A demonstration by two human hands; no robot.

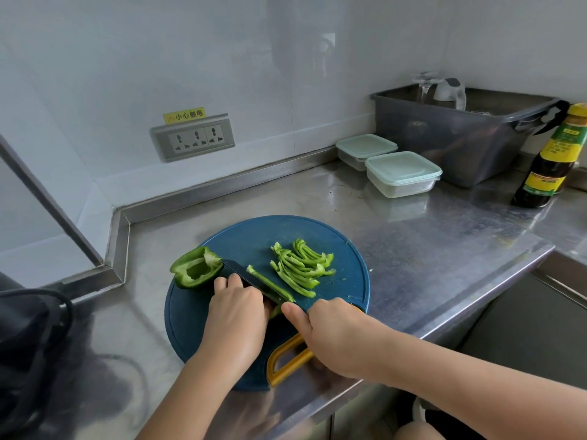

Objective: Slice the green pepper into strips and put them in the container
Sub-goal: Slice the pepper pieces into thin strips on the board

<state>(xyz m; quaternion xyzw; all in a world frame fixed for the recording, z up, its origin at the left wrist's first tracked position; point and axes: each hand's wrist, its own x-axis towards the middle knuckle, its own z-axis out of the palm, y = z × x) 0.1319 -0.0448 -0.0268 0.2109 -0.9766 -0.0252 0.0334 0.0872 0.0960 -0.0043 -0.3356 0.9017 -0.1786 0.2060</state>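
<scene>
At lower centre, my right hand (333, 338) is gripping the knife (251, 279) and my left hand (236, 312) is curling over a pepper piece (275, 310) on the blue cutting board (247, 236), cut strips (301, 268) lying mid-frame, lidded containers (401, 173) standing upper right.
</scene>
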